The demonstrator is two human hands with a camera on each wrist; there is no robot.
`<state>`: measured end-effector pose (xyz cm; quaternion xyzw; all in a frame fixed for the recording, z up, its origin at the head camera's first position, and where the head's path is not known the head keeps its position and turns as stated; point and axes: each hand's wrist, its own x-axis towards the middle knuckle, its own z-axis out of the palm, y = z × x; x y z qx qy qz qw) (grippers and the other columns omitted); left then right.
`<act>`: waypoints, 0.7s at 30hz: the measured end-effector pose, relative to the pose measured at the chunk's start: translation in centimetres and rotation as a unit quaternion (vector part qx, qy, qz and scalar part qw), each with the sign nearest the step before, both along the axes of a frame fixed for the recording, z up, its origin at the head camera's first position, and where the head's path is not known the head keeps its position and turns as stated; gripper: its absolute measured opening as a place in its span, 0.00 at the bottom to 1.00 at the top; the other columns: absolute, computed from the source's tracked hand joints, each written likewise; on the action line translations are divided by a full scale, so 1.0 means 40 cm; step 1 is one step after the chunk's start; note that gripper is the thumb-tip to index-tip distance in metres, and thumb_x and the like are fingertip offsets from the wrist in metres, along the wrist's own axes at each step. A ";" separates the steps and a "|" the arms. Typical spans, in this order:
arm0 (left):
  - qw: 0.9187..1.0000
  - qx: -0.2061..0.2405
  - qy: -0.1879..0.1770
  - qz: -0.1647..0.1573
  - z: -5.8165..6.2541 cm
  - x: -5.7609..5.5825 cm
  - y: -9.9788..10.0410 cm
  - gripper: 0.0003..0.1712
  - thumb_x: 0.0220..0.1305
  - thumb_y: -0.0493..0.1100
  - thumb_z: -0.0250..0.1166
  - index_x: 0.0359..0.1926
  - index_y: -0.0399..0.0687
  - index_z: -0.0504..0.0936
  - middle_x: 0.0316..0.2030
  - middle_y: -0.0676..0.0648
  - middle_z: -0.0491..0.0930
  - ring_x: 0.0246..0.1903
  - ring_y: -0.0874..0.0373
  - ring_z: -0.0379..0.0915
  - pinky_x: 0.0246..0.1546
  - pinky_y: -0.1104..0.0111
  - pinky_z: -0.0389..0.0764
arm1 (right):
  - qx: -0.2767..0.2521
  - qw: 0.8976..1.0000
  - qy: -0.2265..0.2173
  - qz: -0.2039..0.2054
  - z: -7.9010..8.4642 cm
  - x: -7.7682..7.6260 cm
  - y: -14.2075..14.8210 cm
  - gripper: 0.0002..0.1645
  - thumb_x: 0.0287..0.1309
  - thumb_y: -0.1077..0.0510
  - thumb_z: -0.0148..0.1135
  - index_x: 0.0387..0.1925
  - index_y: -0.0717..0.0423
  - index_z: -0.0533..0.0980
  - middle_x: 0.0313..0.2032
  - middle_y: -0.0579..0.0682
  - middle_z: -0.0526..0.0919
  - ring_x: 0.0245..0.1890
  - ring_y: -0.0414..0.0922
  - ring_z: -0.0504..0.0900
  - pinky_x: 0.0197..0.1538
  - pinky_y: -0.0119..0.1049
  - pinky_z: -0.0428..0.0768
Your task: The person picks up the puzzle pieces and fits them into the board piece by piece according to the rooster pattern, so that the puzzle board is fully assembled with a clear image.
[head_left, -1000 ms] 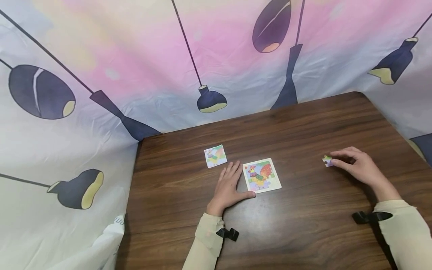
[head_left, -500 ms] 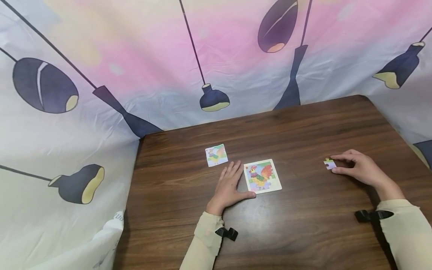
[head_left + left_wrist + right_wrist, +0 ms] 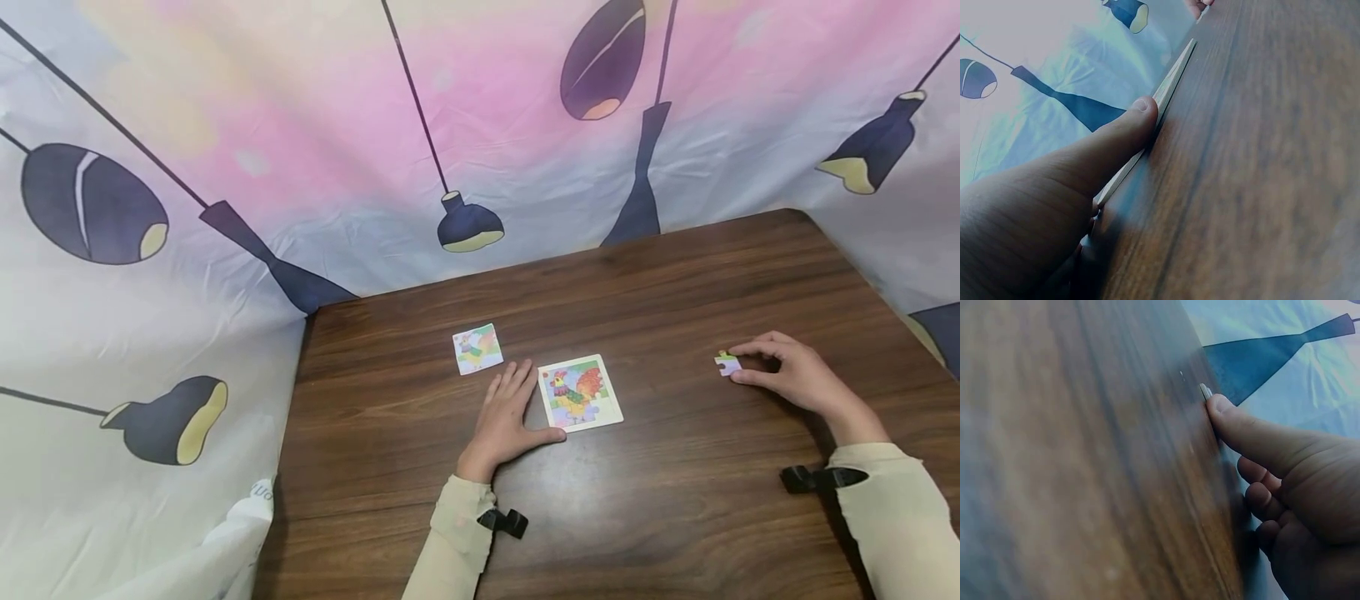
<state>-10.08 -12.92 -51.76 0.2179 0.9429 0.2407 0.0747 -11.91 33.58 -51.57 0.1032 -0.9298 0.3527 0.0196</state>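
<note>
To the right, my right hand (image 3: pixel 802 375) pinches a small purple, green and yellow puzzle piece (image 3: pixel 726 363) between thumb and fingers, at the table surface. In the right wrist view only the thin edge of the puzzle piece (image 3: pixel 1205 392) shows beside the thumb. My left hand (image 3: pixel 504 421) lies beside the square puzzle board (image 3: pixel 611 407). Its fingers are straight along the board's left side, and its thumb touches the lower left corner. A colourful rooster picture fills most of the board; a pale gap shows at its lower right.
A small square card (image 3: pixel 477 349) with a pale rooster picture lies behind my left hand, left of the puzzle board. The brown wooden table (image 3: pixel 637 517) runs back to a fabric backdrop (image 3: pixel 322 125) printed with dark lamps.
The right thumb has shifted to the near side of the puzzle piece, so more of the piece shows. The left hand stays at the board; the head view sways slightly.
</note>
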 end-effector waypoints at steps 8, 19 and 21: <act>1.000 -0.003 0.008 -0.002 -0.006 -0.001 -0.002 0.66 0.57 0.72 0.75 0.84 0.47 0.54 0.83 0.45 0.51 0.83 0.48 0.40 0.82 0.50 0.44 | -0.027 0.999 0.040 0.007 -0.016 0.009 -0.027 0.18 0.56 0.60 0.81 0.47 0.60 0.87 0.42 0.54 0.82 0.39 0.30 0.69 0.40 0.25 0.68; 1.000 -0.004 0.005 -0.002 0.002 0.002 0.000 0.66 0.57 0.72 0.75 0.84 0.46 0.54 0.83 0.45 0.51 0.83 0.48 0.40 0.82 0.50 0.44 | -0.009 0.997 0.072 0.015 -0.012 0.010 -0.091 0.18 0.52 0.59 0.84 0.45 0.58 0.88 0.41 0.54 0.85 0.43 0.36 0.72 0.45 0.49 0.61; 1.000 -0.003 0.005 -0.002 0.004 0.002 0.000 0.66 0.57 0.72 0.75 0.84 0.46 0.54 0.83 0.45 0.51 0.83 0.48 0.40 0.82 0.50 0.44 | -0.016 0.997 0.069 0.022 -0.007 0.009 -0.108 0.18 0.52 0.58 0.83 0.45 0.57 0.88 0.42 0.53 0.85 0.44 0.37 0.72 0.46 0.49 0.61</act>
